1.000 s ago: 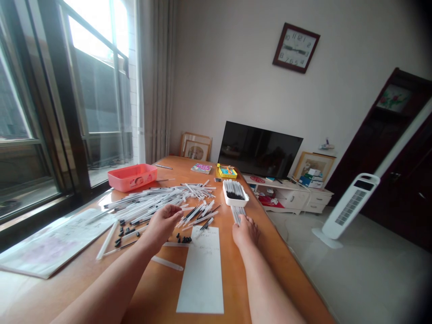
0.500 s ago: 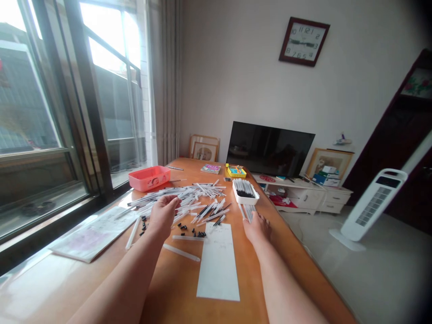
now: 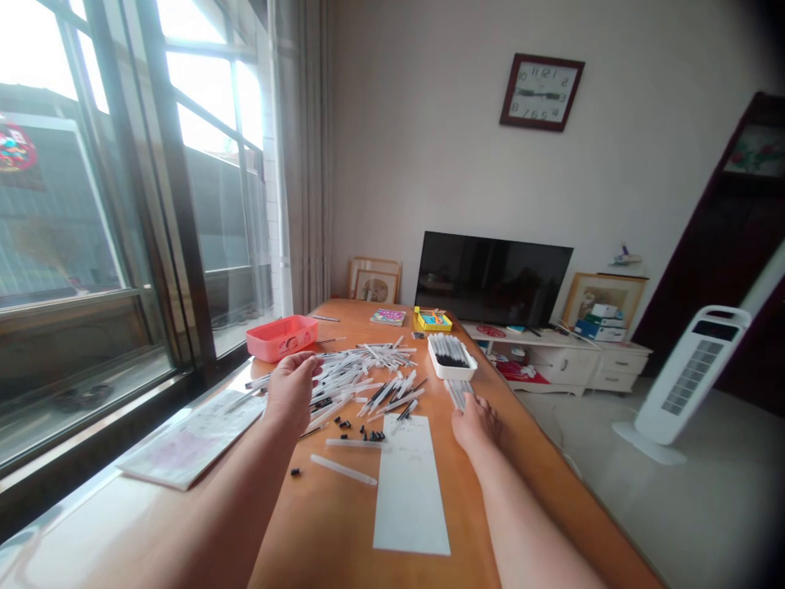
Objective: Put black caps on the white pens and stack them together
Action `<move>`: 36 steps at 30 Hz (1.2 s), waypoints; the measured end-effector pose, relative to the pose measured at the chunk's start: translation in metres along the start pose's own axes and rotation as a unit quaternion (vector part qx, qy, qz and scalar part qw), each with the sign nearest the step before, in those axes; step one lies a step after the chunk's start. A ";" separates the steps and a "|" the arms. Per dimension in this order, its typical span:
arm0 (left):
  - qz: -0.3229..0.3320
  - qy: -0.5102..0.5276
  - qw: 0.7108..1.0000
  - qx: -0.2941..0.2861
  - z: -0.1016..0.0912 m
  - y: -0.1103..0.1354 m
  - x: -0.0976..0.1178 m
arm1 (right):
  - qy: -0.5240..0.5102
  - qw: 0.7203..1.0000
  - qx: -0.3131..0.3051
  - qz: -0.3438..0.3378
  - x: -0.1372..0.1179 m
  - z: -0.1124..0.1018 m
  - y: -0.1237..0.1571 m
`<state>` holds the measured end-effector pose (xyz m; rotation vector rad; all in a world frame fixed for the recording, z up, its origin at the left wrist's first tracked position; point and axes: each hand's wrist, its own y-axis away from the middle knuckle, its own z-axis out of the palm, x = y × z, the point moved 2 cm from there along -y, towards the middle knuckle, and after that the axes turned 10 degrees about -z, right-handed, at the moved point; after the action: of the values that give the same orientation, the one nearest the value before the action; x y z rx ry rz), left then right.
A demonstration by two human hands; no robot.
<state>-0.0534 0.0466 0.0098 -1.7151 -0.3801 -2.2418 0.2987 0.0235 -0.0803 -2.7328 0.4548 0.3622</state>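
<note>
My left hand (image 3: 288, 397) is closed in a pinch at the near left side of a heap of white and black pens (image 3: 349, 372). What its fingertips hold, if anything, is too small to make out. My right hand (image 3: 477, 421) rests low over the table at the right, its fingers closed around several translucent pens (image 3: 455, 393). Their far ends reach the near side of a white container (image 3: 466, 373), which is packed with more pens. Small black caps (image 3: 371, 435) lie between the hands, near two loose clear tubes, one of them a slanted tube (image 3: 343, 470).
A white paper strip (image 3: 410, 499) lies in front of the right hand. Left of the heap are a pink bin (image 3: 282, 348) and a thin booklet (image 3: 190, 446). A yellow box (image 3: 432, 319) and a magazine (image 3: 388, 316) sit at the far end of the wooden table.
The camera view has shifted, so the scene sits lower and further right. My left hand has moved slightly left over the table. The right hand stays by the white container with its pens.
</note>
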 end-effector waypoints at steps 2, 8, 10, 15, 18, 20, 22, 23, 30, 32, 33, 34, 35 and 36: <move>0.007 -0.004 1.000 0.009 -0.003 -0.004 -0.008 | -0.002 1.000 0.004 0.005 -0.001 -0.001 0.001; 0.044 -0.033 0.998 0.031 -0.017 -0.020 -0.028 | 0.002 1.000 0.014 0.010 0.000 0.002 0.000; 0.055 -0.044 0.997 0.038 -0.024 -0.026 -0.028 | 0.004 1.000 0.022 0.013 0.000 0.004 -0.001; 0.045 -0.043 0.997 0.048 -0.034 -0.034 -0.023 | 0.001 0.999 0.042 0.006 -0.004 -0.001 0.004; 0.024 -0.049 0.998 0.039 -0.033 -0.032 -0.022 | 0.004 0.997 0.070 -0.030 -0.014 -0.011 0.012; 0.018 -0.056 0.998 0.029 -0.031 -0.031 -0.023 | 0.000 0.994 0.082 -0.066 -0.024 -0.018 0.018; 0.015 -0.064 0.998 0.012 -0.030 -0.030 -0.025 | -0.012 0.989 0.091 -0.112 -0.036 -0.027 0.023; 0.016 -0.072 0.997 0.003 -0.029 -0.030 -0.026 | -0.020 0.986 0.095 -0.139 -0.043 -0.032 0.025; 0.003 -0.154 0.985 -0.079 -0.022 -0.022 -0.034 | -0.041 0.971 -0.005 -0.235 -0.081 -0.062 0.034; 0.000 -0.171 0.980 -0.099 -0.020 -0.020 -0.035 | -0.053 0.965 -0.068 -0.247 -0.091 -0.067 0.038; -0.001 -0.177 0.978 -0.107 -0.019 -0.019 -0.036 | -0.061 0.959 -0.098 -0.257 -0.096 -0.068 0.041; -0.001 -0.182 0.977 -0.111 -0.019 -0.019 -0.037 | -0.072 0.953 -0.117 -0.270 -0.101 -0.069 0.045; -0.001 -0.185 0.976 -0.114 -0.019 -0.020 -0.039 | -0.080 0.947 -0.130 -0.282 -0.106 -0.069 0.049; 0.001 -0.188 0.975 -0.115 -0.019 -0.021 -0.041 | -0.089 0.941 -0.141 -0.293 -0.111 -0.067 0.053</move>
<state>-0.0684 0.0615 -0.0350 -2.2663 -0.2015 -2.0169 0.1914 -0.0193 -0.0011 -2.8948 -0.4939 0.5321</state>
